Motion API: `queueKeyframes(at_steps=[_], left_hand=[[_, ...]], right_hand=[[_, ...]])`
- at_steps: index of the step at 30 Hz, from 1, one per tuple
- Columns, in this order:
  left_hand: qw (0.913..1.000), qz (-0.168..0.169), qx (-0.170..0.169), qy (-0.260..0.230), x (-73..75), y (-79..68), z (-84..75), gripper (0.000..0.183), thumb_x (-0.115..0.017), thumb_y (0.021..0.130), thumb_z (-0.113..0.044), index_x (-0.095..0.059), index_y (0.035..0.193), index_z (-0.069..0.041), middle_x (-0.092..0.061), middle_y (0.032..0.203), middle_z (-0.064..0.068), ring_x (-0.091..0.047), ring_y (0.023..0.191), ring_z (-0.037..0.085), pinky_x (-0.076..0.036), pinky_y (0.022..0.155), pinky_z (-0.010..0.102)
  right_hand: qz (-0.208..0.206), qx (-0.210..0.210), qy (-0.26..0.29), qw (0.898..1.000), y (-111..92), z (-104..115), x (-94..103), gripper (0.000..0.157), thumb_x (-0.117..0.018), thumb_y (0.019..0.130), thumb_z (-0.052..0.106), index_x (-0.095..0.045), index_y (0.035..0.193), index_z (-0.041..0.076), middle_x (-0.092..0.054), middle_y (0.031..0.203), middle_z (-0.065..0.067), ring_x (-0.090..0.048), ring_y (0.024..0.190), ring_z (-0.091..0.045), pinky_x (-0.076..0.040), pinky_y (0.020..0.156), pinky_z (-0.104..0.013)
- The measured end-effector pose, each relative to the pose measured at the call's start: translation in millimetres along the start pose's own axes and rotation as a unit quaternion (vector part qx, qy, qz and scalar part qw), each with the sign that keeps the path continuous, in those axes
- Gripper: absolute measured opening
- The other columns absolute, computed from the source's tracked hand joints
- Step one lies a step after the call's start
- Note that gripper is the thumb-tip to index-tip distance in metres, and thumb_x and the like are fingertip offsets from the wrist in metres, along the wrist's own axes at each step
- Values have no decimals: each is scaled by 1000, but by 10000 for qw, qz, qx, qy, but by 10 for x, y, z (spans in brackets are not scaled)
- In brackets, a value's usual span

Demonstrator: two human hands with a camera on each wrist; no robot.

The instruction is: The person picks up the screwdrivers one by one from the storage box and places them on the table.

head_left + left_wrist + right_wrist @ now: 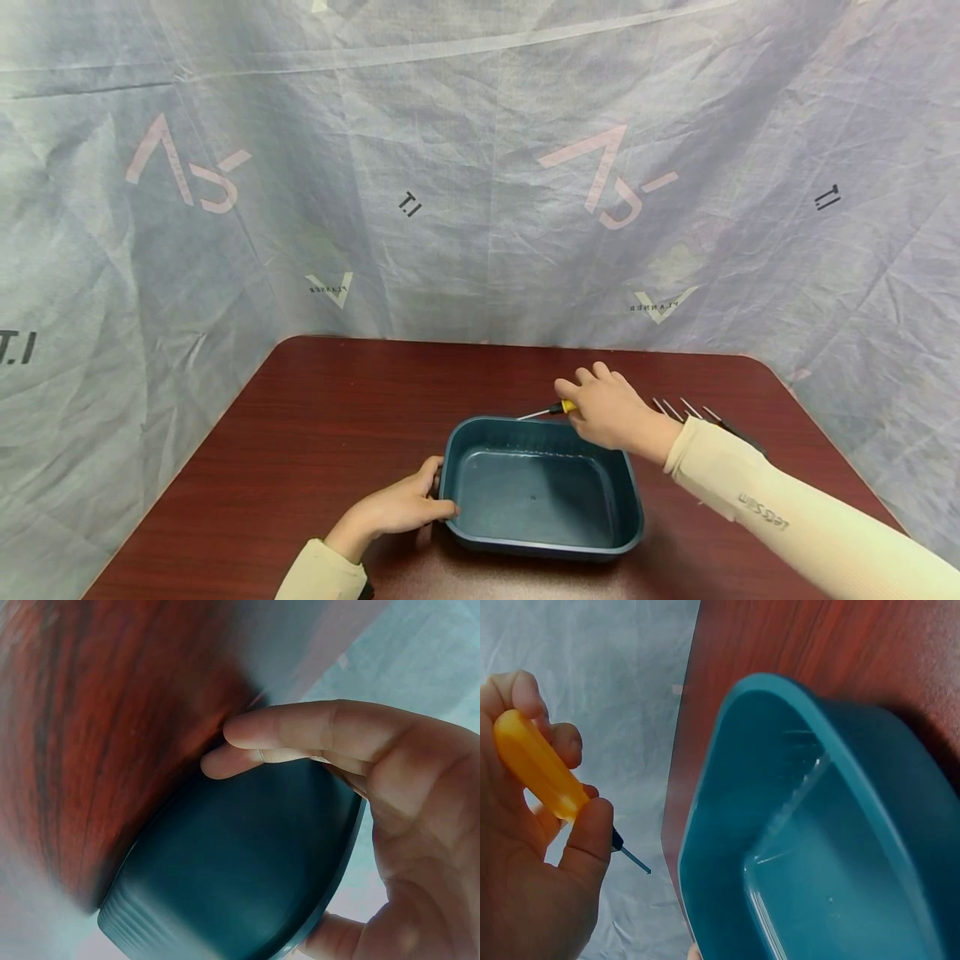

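A dark teal plastic tub [536, 500] stands on the table, its inside bare in the head view. My left hand [408, 502] grips the tub's left side, thumb over the rim and fingers along the outer wall, as the left wrist view also shows. Above the tub's far right rim, my right hand [606, 408] holds a screwdriver [540, 765] by its yellow handle, between thumb and fingers. The screwdriver's thin metal shaft [534, 414] points left and overlaps the far rim in the head view.
Several more screwdrivers [705, 412] lie on the table to the right, partly hidden behind the right forearm. The dark red wood-grain table [337, 417] extends left of and behind the tub. A grey printed cloth [480, 167] hangs behind and at the sides.
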State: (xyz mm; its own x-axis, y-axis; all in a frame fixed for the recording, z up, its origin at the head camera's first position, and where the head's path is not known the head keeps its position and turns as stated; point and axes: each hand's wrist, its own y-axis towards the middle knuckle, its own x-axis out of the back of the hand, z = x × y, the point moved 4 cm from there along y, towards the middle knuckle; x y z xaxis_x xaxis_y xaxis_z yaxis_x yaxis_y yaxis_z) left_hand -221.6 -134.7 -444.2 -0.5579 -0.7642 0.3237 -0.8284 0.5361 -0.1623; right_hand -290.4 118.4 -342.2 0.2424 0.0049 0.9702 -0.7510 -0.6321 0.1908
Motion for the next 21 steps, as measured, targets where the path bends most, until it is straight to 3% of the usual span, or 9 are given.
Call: queueKeyframes(at_steps=[21], left_hand=[[10000,-62,3,58,-2,6,-2,61,-61,79,-17,-29,126,5,-57,99,12,-55,77,16,-42,64,29]], right_hand=[[-38,-551,190,9983,-123,-242,68,11,-58,78,14,-48,85,17,-43,73,-2,-34,68,-23,-30,53,-31]])
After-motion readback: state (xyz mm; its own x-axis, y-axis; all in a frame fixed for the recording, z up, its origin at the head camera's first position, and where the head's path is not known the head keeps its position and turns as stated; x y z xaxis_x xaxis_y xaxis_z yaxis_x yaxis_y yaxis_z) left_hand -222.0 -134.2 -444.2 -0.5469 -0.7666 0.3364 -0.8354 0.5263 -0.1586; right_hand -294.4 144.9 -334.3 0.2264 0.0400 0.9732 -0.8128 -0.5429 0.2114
